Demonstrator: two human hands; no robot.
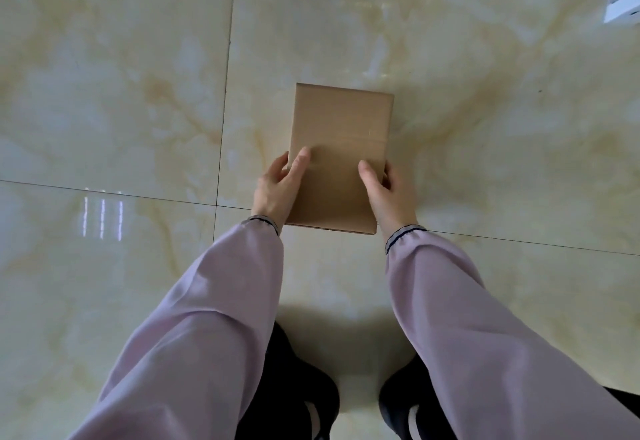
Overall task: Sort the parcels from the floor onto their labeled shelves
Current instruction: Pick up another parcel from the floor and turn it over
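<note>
We are gripping a plain brown parcel (337, 159) from both sides, our left hand (278, 188) and right hand (388, 190) each clamping a long edge, thumbs lying on top, fingers wrapping underneath. The parcel is hovering over the marbled floor (121, 93), just ahead of our dark shoes (311, 401).

We stand on a glossy floor (485, 110) of large cream tiles veined in pale yellow, split by thin dark grout lines (227, 69). Bright bars of reflected light (102, 216) shine at our left. A white object (623, 6) shows at the upper right edge.
</note>
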